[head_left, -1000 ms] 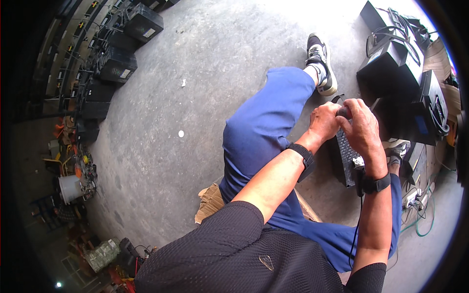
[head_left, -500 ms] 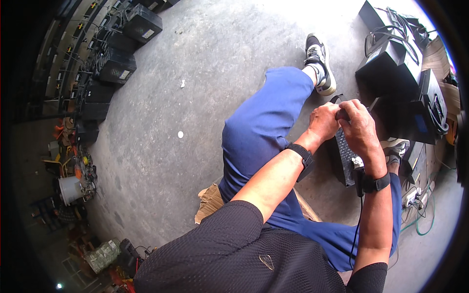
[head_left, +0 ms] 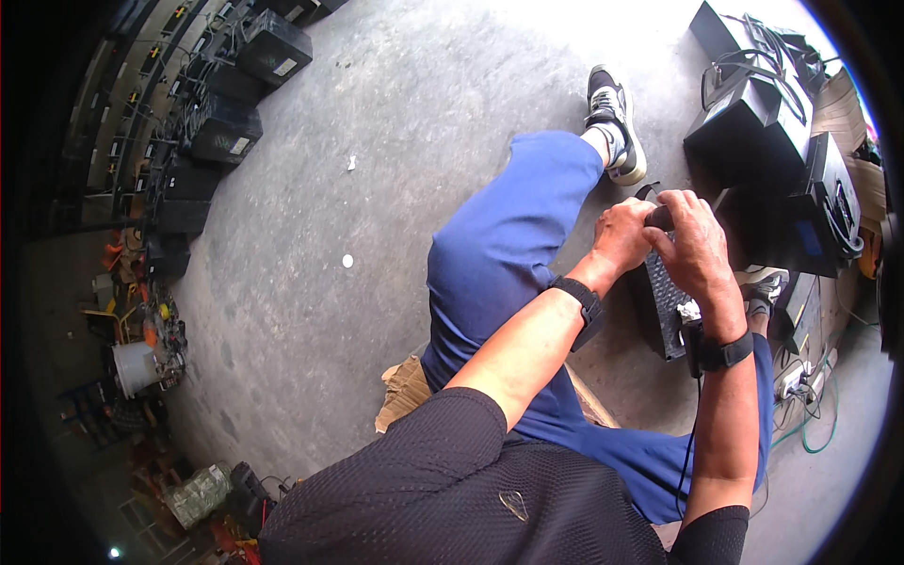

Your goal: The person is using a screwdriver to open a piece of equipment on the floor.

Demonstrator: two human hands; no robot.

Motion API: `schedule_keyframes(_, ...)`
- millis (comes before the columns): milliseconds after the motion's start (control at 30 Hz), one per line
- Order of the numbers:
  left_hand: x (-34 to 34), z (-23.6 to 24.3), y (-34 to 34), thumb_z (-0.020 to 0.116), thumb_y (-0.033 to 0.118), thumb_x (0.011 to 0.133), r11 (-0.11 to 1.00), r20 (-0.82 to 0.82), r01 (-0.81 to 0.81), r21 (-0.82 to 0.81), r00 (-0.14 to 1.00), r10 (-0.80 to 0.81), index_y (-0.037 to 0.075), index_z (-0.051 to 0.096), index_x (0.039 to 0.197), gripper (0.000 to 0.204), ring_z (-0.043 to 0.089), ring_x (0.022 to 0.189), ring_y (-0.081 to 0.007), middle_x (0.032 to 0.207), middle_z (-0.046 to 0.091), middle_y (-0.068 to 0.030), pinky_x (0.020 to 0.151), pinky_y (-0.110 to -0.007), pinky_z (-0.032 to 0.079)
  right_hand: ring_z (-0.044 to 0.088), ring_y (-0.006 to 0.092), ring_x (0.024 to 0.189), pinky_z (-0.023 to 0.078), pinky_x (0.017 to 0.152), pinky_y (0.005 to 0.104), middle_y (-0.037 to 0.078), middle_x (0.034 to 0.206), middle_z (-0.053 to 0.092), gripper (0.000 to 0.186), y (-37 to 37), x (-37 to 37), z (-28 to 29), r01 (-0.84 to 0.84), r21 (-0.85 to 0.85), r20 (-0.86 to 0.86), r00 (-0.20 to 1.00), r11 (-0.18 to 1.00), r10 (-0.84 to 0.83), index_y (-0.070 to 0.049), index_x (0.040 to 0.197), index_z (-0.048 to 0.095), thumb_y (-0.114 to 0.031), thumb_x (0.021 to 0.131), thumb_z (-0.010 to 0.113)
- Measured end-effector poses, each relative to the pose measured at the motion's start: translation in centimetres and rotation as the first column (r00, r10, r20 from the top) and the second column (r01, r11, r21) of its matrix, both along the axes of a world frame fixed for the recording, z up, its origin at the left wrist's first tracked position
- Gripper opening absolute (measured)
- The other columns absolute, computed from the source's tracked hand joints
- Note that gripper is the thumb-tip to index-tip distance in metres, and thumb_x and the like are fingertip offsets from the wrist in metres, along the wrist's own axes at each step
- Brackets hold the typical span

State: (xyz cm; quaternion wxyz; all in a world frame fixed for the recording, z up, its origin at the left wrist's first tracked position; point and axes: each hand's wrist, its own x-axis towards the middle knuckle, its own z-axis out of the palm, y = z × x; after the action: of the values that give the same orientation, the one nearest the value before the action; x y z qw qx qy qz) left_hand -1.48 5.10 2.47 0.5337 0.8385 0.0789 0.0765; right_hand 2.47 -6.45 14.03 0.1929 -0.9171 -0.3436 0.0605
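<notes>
A black box with a grille-like patterned face [head_left: 667, 297] stands between my legs, under both hands. My left hand [head_left: 621, 235] is closed at its far end, its fingers curled, and what lies inside them is hidden. Just right of it a dark, rounded handle [head_left: 659, 218] shows. The thumb and bent fingers of my right hand [head_left: 695, 243] are around this handle. Whatever extends below the handle is out of sight behind the hands. A black band is on each wrist, and a cable hangs from the right one.
Black box-shaped units [head_left: 753, 132] with coiled cables stand at the right. More black units [head_left: 226, 127] line a rack at the left. A white bucket [head_left: 137, 367] sits among clutter at lower left. A power strip [head_left: 793, 379] and green cord lie at right. Cardboard [head_left: 405, 391] is beside my leg.
My right hand has turned slightly on the dark handle, with its thumb and fingers a little more spread. My left hand stays in nearly the same place.
</notes>
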Motion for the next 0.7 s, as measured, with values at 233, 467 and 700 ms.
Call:
schedule_keyframes(233,0.0,-0.2,-0.2,0.071,0.016,0.085,0.999,-0.021,-0.001,0.048,1.0,0.002,0.012,0.073,0.097,0.013,0.069,0.099,-0.0383,0.102,0.072,-0.0153,0.085,-0.049,0.055,0.06,0.039,0.1,0.05,0.086,0.0477,0.016,0.102,0.062,0.032,-0.1,0.1,-0.8,-0.076,0.025,0.037,0.997,0.997,0.075,-0.005,0.109,0.062,-0.001,0.079,0.072)
schedule_keyframes(467,0.3,-0.7,0.0,0.068,0.015,0.085,0.996,-0.014,-0.012,0.085,1.0,0.013,0.011,0.072,0.099,0.014,0.068,0.098,-0.0395,0.101,0.071,-0.0155,0.085,-0.049,0.055,0.06,0.039,0.103,0.05,0.088,0.0466,0.016,0.104,0.062,0.03,0.3,-0.1,-0.3,0.076,-0.008,-0.064,0.995,0.997,-0.076,-0.004,0.11,0.062,-0.004,0.082,0.073)
schedule_keyframes(700,0.0,-0.6,0.1,0.068,0.015,0.086,0.998,-0.049,-0.022,0.06,0.998,0.025,0.009,0.071,0.1,0.016,0.068,0.1,-0.0395,0.103,0.071,-0.0156,0.085,-0.05,0.055,0.062,0.039,0.103,0.051,0.089,0.0475,0.016,0.105,0.062,0.033,0.7,-0.2,0.4,-0.025,0.017,0.01,1.0,1.0,0.025,-0.005,0.112,0.062,-0.006,0.081,0.076)
